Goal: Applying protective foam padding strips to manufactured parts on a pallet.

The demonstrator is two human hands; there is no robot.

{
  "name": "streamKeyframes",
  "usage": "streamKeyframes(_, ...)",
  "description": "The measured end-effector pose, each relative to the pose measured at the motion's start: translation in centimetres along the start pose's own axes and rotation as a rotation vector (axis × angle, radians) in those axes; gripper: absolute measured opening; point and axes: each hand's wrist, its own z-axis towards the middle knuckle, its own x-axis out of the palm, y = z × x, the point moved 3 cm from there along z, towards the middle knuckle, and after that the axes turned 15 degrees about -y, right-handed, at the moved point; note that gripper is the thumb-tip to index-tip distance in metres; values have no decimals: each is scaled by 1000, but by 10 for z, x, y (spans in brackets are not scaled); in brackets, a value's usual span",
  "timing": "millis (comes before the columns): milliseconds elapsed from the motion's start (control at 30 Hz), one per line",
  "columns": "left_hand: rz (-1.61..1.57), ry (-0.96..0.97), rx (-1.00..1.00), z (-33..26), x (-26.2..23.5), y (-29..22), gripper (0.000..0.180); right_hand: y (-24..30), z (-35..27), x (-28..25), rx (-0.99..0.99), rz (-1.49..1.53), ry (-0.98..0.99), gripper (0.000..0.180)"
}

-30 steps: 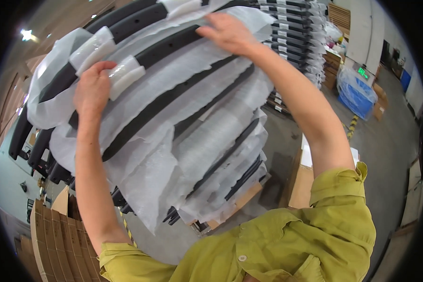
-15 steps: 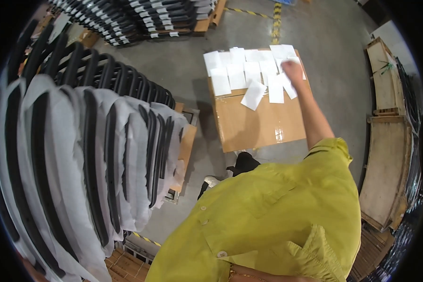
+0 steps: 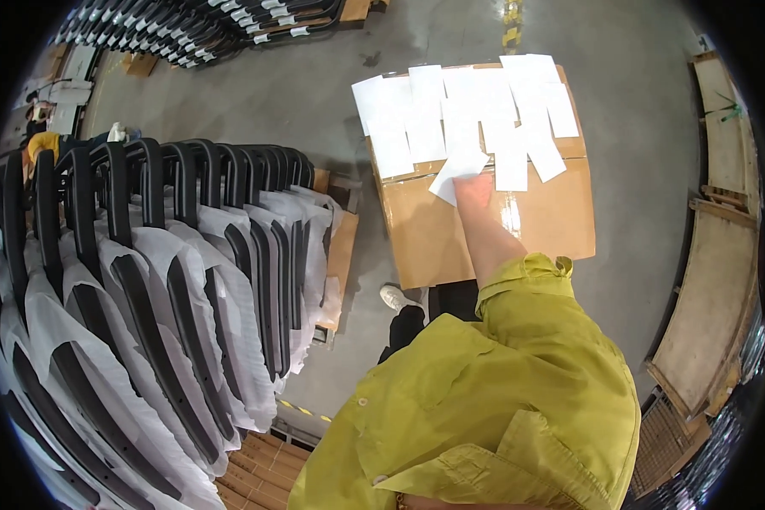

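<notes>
My right hand reaches forward to the near edge of a group of white paper sheets. It touches the closest sheet, which lies at a slant. Glare and the paper hide the fingers, so their grip does not show. Beneath the papers is a brown cardboard carton with clear tape along its top. Several sheets overlap on its far half, and a few stick out past the edge. My left hand is out of view.
On the left, black curved metal frames stand in a row, wrapped in white foam sheeting. More black frames are stacked at the far left. Wooden crates line the right side. A person in yellow is at the far left.
My right hand has moved left and nearer to me, from the right-hand sheets to the slanted near sheet. The view has shifted.
</notes>
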Motion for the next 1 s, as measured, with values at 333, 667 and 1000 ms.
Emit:
streamKeyframes(333,-908,868,-293,-149,95,-231,28,-31,-9,-18,116,555,309,21)
streamKeyframes(667,-1681,1680,-1170,-178,143,-331,51,50,-198,-201,-340,765,1160,18)
streamKeyframes(1000,-1749,1685,-1151,-131,119,-231,25,172,-236,-312,-1422,719,768,21)
